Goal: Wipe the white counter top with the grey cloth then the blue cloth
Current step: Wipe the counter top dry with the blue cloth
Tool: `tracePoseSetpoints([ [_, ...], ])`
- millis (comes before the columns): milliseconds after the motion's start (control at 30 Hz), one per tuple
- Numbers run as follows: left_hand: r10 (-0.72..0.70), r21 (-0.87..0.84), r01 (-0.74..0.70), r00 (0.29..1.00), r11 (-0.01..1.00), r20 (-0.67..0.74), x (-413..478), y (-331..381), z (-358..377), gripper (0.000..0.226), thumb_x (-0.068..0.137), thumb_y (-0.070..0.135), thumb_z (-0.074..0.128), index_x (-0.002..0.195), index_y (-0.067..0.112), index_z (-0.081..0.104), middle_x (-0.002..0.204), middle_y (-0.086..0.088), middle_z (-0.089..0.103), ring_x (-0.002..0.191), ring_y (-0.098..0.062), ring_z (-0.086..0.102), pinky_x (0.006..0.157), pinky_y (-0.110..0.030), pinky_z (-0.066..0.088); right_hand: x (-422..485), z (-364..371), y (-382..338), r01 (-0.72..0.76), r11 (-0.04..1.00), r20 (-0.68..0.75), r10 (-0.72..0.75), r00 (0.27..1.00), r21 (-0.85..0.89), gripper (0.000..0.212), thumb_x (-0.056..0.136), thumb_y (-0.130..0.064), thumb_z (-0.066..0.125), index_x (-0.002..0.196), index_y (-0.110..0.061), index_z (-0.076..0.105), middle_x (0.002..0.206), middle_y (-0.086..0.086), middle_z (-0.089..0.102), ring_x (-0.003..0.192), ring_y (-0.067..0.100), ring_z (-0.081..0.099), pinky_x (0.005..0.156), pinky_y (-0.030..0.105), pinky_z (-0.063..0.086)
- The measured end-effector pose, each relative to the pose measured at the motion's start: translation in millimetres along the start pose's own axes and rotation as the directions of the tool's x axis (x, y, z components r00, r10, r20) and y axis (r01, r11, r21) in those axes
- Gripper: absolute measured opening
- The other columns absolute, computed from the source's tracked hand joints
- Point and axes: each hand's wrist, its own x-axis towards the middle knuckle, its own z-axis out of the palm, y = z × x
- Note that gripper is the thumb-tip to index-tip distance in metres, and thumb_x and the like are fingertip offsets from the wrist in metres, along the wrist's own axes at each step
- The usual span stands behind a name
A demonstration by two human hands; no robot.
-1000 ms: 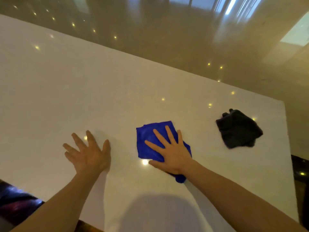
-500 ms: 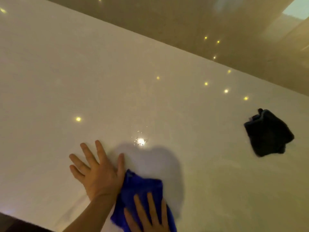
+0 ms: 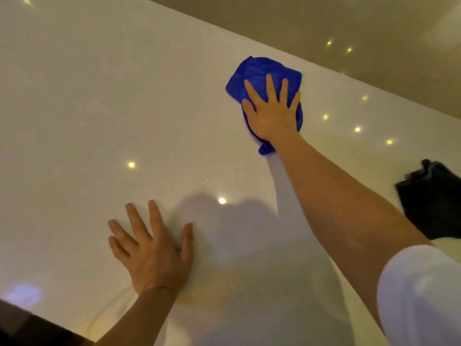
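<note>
Counter top (image 3: 104,116): a white glossy slab that fills most of the view; small round lights reflect in it and a soft shadow of the person falls across its near part.
Floor (image 3: 374,23): a shiny beige surface beyond the counter's far edge, also dotted with reflected lights.
Right arm (image 3: 344,203): bare forearm stretched out across the counter toward its far edge, with a white sleeve (image 3: 419,295) at the upper arm in the lower right corner.
Left arm (image 3: 139,318): bare, coming in from the bottom edge.
Grey cloth (image 3: 434,203): a dark crumpled heap on the counter at the right border of the view, partly cut off; it lies right of the right forearm, well apart from both hands.
Blue cloth (image 3: 259,71): bunched on the counter close to the far edge, directly under the right hand; it shows beyond the fingertips, to the left of the hand, and as a small tail by the wrist.
Right hand (image 3: 272,113): palm down, fingers spread, pressed flat on the blue cloth rather than gripping it.
Left hand (image 3: 154,250): palm down on bare counter near the front edge, fingers apart, holding nothing, well apart from the blue cloth.
</note>
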Motion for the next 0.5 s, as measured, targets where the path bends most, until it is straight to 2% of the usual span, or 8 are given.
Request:
tracePoseSetpoints([
  [67,-0.006,-0.013,0.005,1.000,1.000,-0.014,-0.3,-1.4,-0.1,0.086,0.085,0.076,0.021,0.155,0.027,0.007,0.165,-0.014,0.002,0.149,-0.046,-0.008,0.118,-0.061,0.000,-66.4,22.3,-15.6,0.080,0.996,-0.079,-0.083,0.993,-0.048,0.057,0.104,-0.059,0.022,0.159,-0.043,0.015,0.171,0.006,0.006,0.155,0.043,-0.001,0.120,0.069,0.006],
  [133,-0.009,-0.013,0.009,1.000,1.000,-0.001,-2.5,-0.6,-2.6,0.087,0.085,0.076,0.018,0.155,0.027,0.005,0.165,-0.013,0.000,0.149,-0.044,-0.010,0.119,-0.060,-0.001,-185.5,56.3,-34.7,0.148,0.989,-0.125,-0.149,0.981,-0.015,0.058,0.105,-0.055,0.029,0.159,-0.037,0.021,0.171,0.009,0.011,0.155,0.044,0.005,0.118,0.069,0.013],
  [200,-0.007,-0.005,0.007,1.000,1.000,-0.002,-3.2,1.2,-4.4,0.088,0.084,0.077,0.016,0.155,0.027,0.004,0.165,-0.013,-0.001,0.149,-0.044,-0.009,0.119,-0.060,0.000,-320.8,89.2,-48.9,0.201,0.980,-0.050,-0.201,0.978,0.003,0.069,0.096,-0.058,0.042,0.159,-0.036,0.024,0.171,0.008,0.007,0.155,0.043,0.005,0.116,0.070,0.014],
  [267,-0.011,-0.002,0.011,1.000,1.000,0.004,-3.2,0.0,-5.9,0.087,0.085,0.076,0.017,0.155,0.026,0.004,0.165,-0.014,-0.001,0.149,-0.044,-0.009,0.119,-0.060,0.000,-409.9,105.8,-47.0,0.293,0.954,0.094,-0.287,0.953,-0.064,0.082,0.083,-0.068,0.054,0.156,-0.040,0.028,0.171,0.007,0.005,0.155,0.043,0.002,0.116,0.068,0.011],
  [333,-0.013,-0.010,0.013,1.000,1.000,0.016,-3.7,-0.9,-6.0,0.088,0.084,0.077,0.016,0.155,0.027,0.001,0.165,-0.013,-0.003,0.149,-0.044,-0.011,0.119,-0.060,-0.001,-412.6,104.4,-36.6,0.354,0.935,0.216,-0.341,0.915,-0.027,0.082,0.081,-0.074,0.054,0.154,-0.044,0.032,0.170,0.005,0.012,0.155,0.043,0.000,0.115,0.065,0.008],
  [367,-0.014,-0.006,0.014,1.000,1.000,0.015,-3.0,-1.1,-6.4,0.089,0.084,0.079,0.015,0.155,0.027,0.000,0.165,-0.012,-0.005,0.149,-0.043,-0.012,0.119,-0.059,-0.002,-392.4,95.6,-33.3,0.349,0.937,0.206,-0.344,0.916,0.013,0.076,0.083,-0.072,0.051,0.153,-0.046,0.035,0.169,0.004,0.018,0.154,0.043,0.003,0.115,0.065,0.009],
  [433,-0.012,-0.012,0.013,1.000,1.000,0.017,-3.3,-2.3,-6.1,0.090,0.083,0.079,0.015,0.155,0.028,-0.002,0.165,-0.011,-0.007,0.149,-0.042,-0.014,0.119,-0.058,-0.003,-325.4,78.0,-30.3,0.339,0.940,0.052,-0.340,0.939,0.021,0.065,0.092,-0.067,0.042,0.153,-0.047,0.034,0.169,0.005,0.020,0.152,0.046,0.013,0.115,0.067,0.010],
  [500,-0.006,-0.024,0.006,1.000,1.000,0.005,-2.9,-2.2,-5.7,0.089,0.084,0.079,0.014,0.155,0.028,0.000,0.166,-0.010,-0.006,0.149,-0.041,-0.014,0.120,-0.057,-0.004,-224.0,52.5,-34.6,0.239,0.970,-0.010,-0.238,0.971,0.041,0.061,0.097,-0.065,0.034,0.156,-0.047,0.026,0.170,0.006,0.013,0.153,0.048,0.009,0.116,0.070,0.008],
])
